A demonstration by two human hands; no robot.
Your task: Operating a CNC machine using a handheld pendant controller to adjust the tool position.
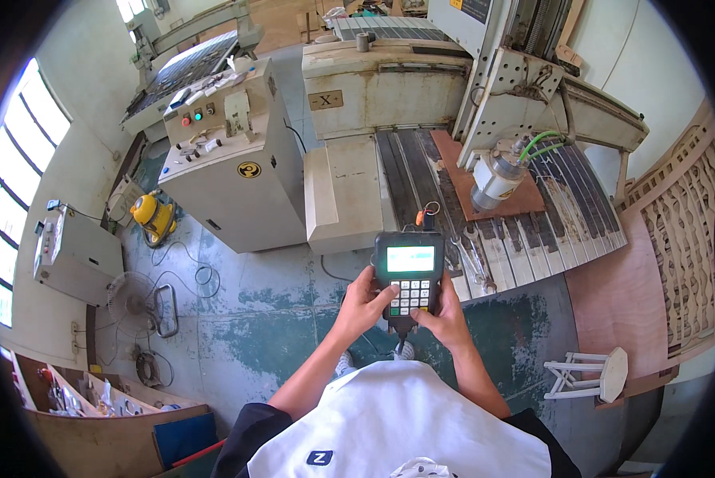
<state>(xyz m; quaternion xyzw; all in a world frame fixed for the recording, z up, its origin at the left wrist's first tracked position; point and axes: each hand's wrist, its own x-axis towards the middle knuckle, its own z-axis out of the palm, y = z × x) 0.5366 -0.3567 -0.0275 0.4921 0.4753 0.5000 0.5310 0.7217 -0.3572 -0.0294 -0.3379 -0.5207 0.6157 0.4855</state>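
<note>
Between my two hands is a black handheld controller [382, 263] with a lit screen and a pad of white, green and yellow keys. My left hand [362, 303] wraps its left side, the thumb resting on the keypad. On the right side my right hand [447, 315] grips it, its thumb at the lower keys. A USB stick with an orange tag and key ring [429, 213] sticks up from the controller's top edge. From the bottom hangs a dark cable. Beyond it, the spindle [497, 177] of a CNC router stands over a reddish-brown board [451, 163] on the slatted bed.
Wrenches [475, 259] lie on the bed's near edge. A control cabinet [238, 199] with buttons stands ahead left, near a yellow vacuum [152, 217] and a floor fan [130, 299]. Cables trail on the floor. At right are a white stool [605, 374] and carved wooden panels [680, 239].
</note>
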